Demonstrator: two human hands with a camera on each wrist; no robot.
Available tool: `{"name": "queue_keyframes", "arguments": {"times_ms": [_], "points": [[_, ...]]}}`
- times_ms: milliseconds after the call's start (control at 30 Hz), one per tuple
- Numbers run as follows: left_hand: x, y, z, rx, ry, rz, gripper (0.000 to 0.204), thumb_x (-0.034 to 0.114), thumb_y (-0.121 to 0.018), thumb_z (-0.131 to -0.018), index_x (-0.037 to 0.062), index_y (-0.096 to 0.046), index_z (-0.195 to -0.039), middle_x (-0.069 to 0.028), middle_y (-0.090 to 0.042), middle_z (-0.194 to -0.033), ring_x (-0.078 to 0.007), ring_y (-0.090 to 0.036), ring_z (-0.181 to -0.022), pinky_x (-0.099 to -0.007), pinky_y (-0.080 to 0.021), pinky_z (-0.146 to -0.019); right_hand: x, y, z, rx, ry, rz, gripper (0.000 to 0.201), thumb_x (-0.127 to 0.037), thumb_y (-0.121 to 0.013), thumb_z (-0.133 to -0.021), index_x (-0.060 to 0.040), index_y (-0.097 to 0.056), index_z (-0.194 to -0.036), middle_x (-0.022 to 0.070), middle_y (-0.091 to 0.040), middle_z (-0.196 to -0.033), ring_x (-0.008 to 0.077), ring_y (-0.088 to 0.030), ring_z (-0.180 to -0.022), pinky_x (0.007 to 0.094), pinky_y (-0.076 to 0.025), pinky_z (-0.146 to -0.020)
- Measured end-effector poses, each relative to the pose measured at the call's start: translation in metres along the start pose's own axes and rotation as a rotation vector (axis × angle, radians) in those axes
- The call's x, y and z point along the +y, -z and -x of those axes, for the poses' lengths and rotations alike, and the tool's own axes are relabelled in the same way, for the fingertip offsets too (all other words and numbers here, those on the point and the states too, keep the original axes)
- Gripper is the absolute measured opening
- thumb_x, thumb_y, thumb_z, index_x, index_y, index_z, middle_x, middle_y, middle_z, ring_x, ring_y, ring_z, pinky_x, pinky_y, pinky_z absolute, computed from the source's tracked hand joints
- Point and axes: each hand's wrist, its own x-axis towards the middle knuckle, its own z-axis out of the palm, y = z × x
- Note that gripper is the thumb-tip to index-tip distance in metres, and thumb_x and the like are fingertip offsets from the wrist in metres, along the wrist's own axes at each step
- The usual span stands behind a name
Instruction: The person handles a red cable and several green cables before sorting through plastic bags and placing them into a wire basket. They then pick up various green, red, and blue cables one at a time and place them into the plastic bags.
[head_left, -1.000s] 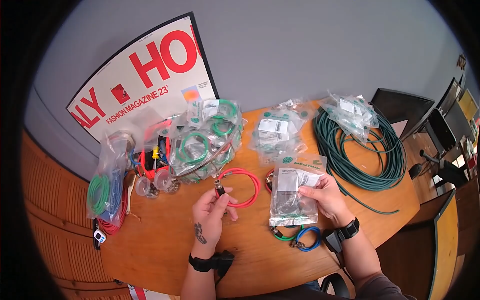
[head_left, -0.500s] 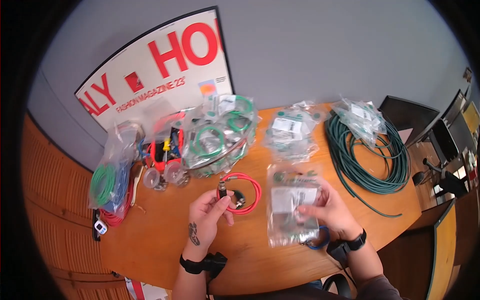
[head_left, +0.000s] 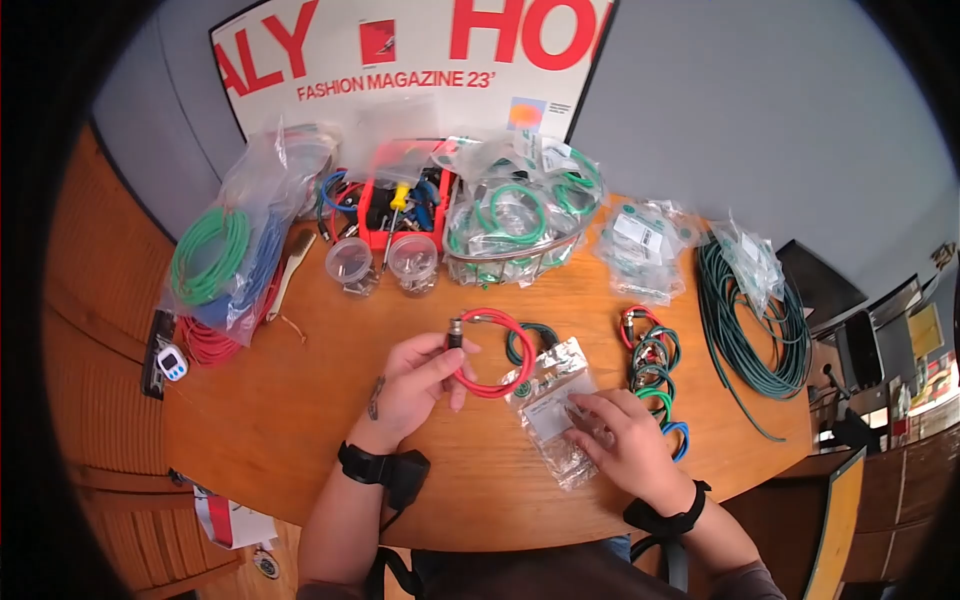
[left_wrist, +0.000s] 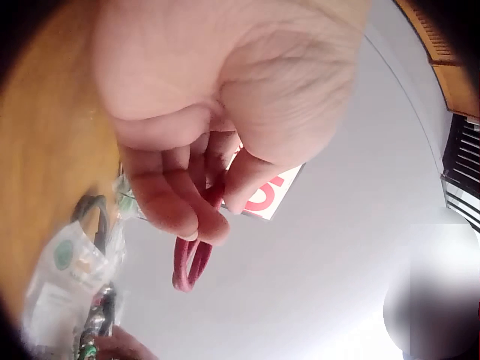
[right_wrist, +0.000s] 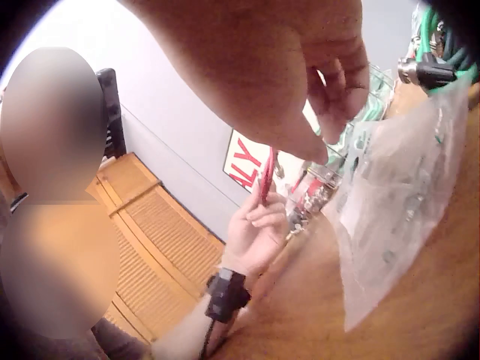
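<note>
My left hand (head_left: 412, 385) pinches a looped red cable (head_left: 527, 350) at its black and metal BNC connector (head_left: 456, 335), which points upward. In the left wrist view the red loop (left_wrist: 182, 274) shows past the fingertips. A clear plastic bag (head_left: 568, 462) with a printed label lies slanted on the table, right of the loop. Over its right side hovers my right hand (head_left: 632, 440), thumb and fingers apart. The right wrist view shows the bag (right_wrist: 390, 217) outside those fingers. A short dark green cable (head_left: 541, 330) lies behind the bag, partly covered.
Coiled short cables (head_left: 655, 360) line up to the right, before flat plastic bags (head_left: 640, 235) and a large dark green cable coil (head_left: 745, 340). At the back stand a wire basket (head_left: 520, 268), a red bin (head_left: 375, 238) and clear cups (head_left: 412, 262). Bagged cables (head_left: 210, 255) lie left.
My right hand has lowered the plastic bag onto the table and let it go. The left hand keeps the red cable. The head view has shifted, showing more of the table.
</note>
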Motion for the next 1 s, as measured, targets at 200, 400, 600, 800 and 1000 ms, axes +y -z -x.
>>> {"name": "queue_keyframes", "arguments": {"times_ms": [200,400,600,800,1000], "points": [[0.0,-0.001,0.004,-0.028,0.047,-0.038,0.024,0.013,-0.057,-0.097,-0.0038,-0.062,-0.112,-0.0093,-0.064,-0.086,-0.0149,-0.057,-0.06,-0.0272,-0.046,-0.055,-0.015,-0.019,0.001,-0.144,-0.196,0.091,0.048,-0.011,-0.08,-0.074,-0.0062,-0.061,-0.118,0.0107,-0.064,-0.085,0.0271,-0.063,-0.075,0.0351,-0.052,-0.072],[-0.003,0.001,0.004,-0.108,0.073,0.096,0.027,0.019,-0.061,-0.096,-0.0036,-0.065,-0.11,-0.0081,-0.065,-0.085,-0.0133,-0.057,-0.06,-0.0266,-0.046,-0.054,0.0,-0.023,-0.003,-0.114,-0.447,-0.61,0.044,-0.003,-0.07,-0.087,-0.004,-0.053,-0.128,0.0022,-0.062,-0.09,0.0093,-0.062,-0.082,0.0236,-0.049,-0.072],[-0.002,-0.005,0.005,-0.155,0.193,-0.056,0.026,0.02,-0.063,-0.095,-0.0039,-0.066,-0.103,-0.0057,-0.063,-0.078,-0.0129,-0.056,-0.054,-0.0247,-0.043,-0.052,-0.005,-0.029,-0.009,0.08,-0.446,-0.892,0.041,0.003,-0.062,-0.092,-0.002,-0.049,-0.131,0.0008,-0.06,-0.098,0.0071,-0.058,-0.09,0.0224,-0.047,-0.078],[-0.005,-0.01,0.005,-0.152,0.243,-0.183,0.023,0.016,-0.063,-0.093,-0.0052,-0.066,-0.1,-0.008,-0.063,-0.078,-0.0135,-0.059,-0.057,-0.0245,-0.046,-0.051,0.008,-0.047,-0.005,0.225,-0.381,-1.023,0.03,-0.005,-0.055,-0.098,-0.0033,-0.053,-0.128,-0.0011,-0.06,-0.1,0.0054,-0.054,-0.09,0.0212,-0.043,-0.079],[-0.017,-0.011,0.004,-0.118,0.122,-0.338,0.021,0.013,-0.063,-0.095,-0.0059,-0.067,-0.103,-0.0053,-0.061,-0.08,-0.0131,-0.063,-0.063,-0.0265,-0.051,-0.056,-0.011,-0.054,-0.013,0.277,-0.338,-0.869,0.024,-0.011,-0.051,-0.101,-0.003,-0.059,-0.123,-0.0014,-0.06,-0.104,0.0042,-0.05,-0.089,0.0211,-0.041,-0.078]]}}
